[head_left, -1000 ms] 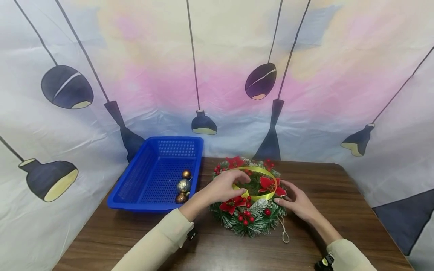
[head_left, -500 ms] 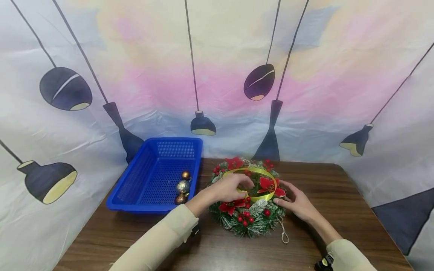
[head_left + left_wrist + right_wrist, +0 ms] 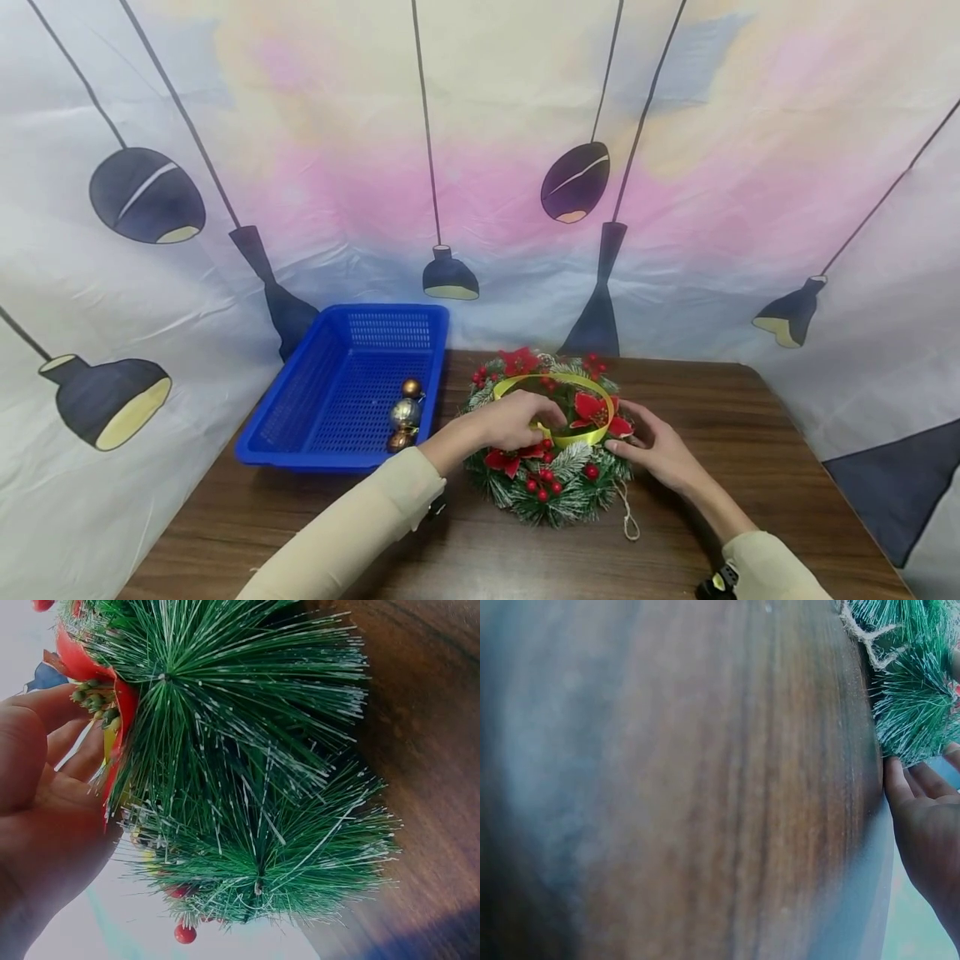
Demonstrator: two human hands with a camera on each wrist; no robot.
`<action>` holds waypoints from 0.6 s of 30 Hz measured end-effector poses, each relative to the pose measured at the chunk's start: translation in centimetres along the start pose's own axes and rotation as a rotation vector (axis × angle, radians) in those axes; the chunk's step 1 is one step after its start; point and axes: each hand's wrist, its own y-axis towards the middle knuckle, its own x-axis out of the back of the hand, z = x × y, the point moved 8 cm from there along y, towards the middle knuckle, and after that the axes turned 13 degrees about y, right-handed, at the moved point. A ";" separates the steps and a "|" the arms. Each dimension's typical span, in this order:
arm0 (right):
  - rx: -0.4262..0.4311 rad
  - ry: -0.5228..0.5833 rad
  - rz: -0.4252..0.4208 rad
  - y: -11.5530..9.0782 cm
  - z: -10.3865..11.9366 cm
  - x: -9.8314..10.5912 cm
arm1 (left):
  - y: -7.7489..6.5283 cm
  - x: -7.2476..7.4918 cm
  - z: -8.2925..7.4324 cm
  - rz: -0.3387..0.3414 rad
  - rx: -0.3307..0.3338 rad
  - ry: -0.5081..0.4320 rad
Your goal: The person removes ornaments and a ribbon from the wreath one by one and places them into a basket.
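A green Christmas wreath (image 3: 558,500) with frosted needles, red poinsettias and berries lies on the table. A loop of yellow ribbon (image 3: 592,385) stands within its ring. From the left, my left hand (image 3: 513,421) reaches over the wreath into the ribbon loop, fingers bent down. Its fingertips are partly hidden, so whether they pinch the ribbon cannot be told. In the left wrist view, that hand lies beside a red poinsettia (image 3: 124,705). My right hand (image 3: 660,450) rests against the wreath's right side with fairly straight fingers; the right wrist view shows its fingertips at the needles.
A blue plastic basket (image 3: 262,450) stands on the left of the brown wooden table (image 3: 697,392). Three ornament balls (image 3: 405,412) lie inside it along its right wall. A twine loop (image 3: 632,525) hangs from the wreath's front. Behind the table is a lamp-printed cloth (image 3: 495,167).
My left hand has moved slightly right and deeper into the ribbon loop, its fingers bending closer toward the thumb. The right hand and the wreath stay in place.
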 end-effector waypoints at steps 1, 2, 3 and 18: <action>0.000 0.000 -0.001 0.0 0.0 0.0 | 0.0 0.0 0.0 0.001 0.002 0.005; 0.000 -0.001 -0.001 0.0 0.0 0.0 | 0.0 0.0 0.0 0.002 0.004 0.010; -0.001 0.003 0.000 0.0 -0.1 0.0 | 0.0 0.0 0.1 0.002 0.007 0.014; 0.030 -0.010 -0.007 -0.3 0.4 -0.1 | 0.0 -0.4 0.2 0.012 0.001 0.024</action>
